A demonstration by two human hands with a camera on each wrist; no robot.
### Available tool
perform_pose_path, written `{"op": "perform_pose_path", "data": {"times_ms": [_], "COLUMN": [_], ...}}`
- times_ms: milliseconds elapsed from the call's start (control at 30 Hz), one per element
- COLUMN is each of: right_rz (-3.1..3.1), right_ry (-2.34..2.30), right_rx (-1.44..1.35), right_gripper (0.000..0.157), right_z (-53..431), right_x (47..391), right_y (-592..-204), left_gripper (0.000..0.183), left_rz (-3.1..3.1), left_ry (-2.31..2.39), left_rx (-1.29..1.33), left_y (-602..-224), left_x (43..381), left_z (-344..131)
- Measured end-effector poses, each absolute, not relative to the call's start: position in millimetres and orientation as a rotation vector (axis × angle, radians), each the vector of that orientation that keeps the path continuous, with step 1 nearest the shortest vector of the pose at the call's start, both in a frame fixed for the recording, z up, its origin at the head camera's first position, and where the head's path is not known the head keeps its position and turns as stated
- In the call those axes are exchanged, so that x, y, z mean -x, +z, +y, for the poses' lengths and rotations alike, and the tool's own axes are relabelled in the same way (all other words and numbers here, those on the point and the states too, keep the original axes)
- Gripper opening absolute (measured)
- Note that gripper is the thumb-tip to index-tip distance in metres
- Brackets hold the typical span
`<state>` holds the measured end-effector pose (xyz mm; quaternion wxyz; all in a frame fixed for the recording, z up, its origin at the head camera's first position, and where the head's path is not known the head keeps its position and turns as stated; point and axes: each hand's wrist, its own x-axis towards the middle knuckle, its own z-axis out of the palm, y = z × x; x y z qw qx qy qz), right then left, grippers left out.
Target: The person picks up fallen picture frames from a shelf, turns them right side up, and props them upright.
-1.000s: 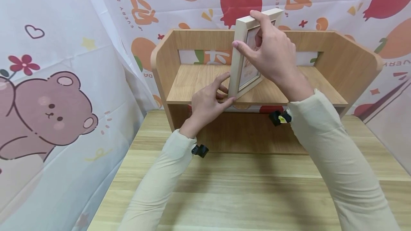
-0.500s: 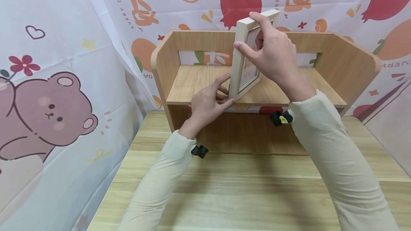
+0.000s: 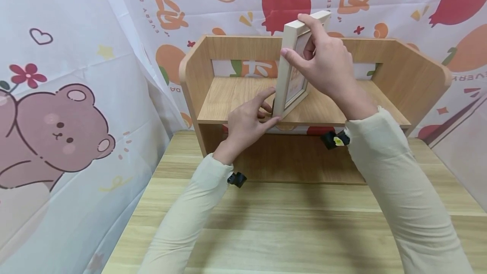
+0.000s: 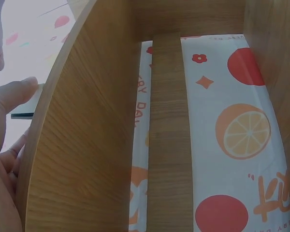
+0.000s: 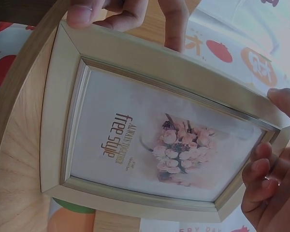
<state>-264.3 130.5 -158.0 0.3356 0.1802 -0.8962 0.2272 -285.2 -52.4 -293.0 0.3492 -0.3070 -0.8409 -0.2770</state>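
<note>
A cream picture frame (image 3: 283,75) stands upright on the upper shelf, turned nearly edge-on in the head view. My right hand (image 3: 330,62) holds its upper part, index finger over the top edge and thumb on the near side edge. At the lower near corner my left hand (image 3: 247,119) grips the frame, thumb in front and fingers toward its back. Pink flowers and "free style" lettering show on the picture insert (image 5: 169,140) in the right wrist view. The left wrist view shows the left hand (image 4: 9,104) partly, beside the shelf board's edge.
The wooden desktop shelf (image 3: 228,100) has raised side panels (image 3: 416,69) and a slotted back panel. Below is a lower compartment (image 3: 296,155). It stands on a wood-grain table (image 3: 266,231). Printed cloth (image 3: 236,16) hangs behind, with more cloth (image 3: 87,206) at the left.
The picture frame has shifted slightly right and turned a little more edge-on. Both hands have kept their hold on it, and the right hand has moved slightly right with it.
</note>
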Motion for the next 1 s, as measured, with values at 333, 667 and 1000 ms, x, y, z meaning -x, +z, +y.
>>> {"op": "perform_pose_path", "data": {"times_ms": [333,667,1000], "right_rz": [-2.332,-2.360,-2.359], "right_ry": [0.626,0.698,0.764], "right_rx": [-0.475,-0.498,-0.518], "right_gripper": [0.062,0.064,0.064], "right_z": [135.1,140.3,144.2], "right_x": [266.0,266.8,267.5], "right_y": [-157.9,-158.9,-159.5], "left_gripper": [0.062,0.062,0.062], "left_rz": [-2.165,-2.166,-2.087], "left_ry": [-0.735,-0.741,-0.678], "left_rx": [0.814,0.812,0.819], "left_y": [-292.1,-292.0,-294.9], "left_x": [283.2,282.7,285.5], "left_z": [-47.7,-44.4,-40.9]}}
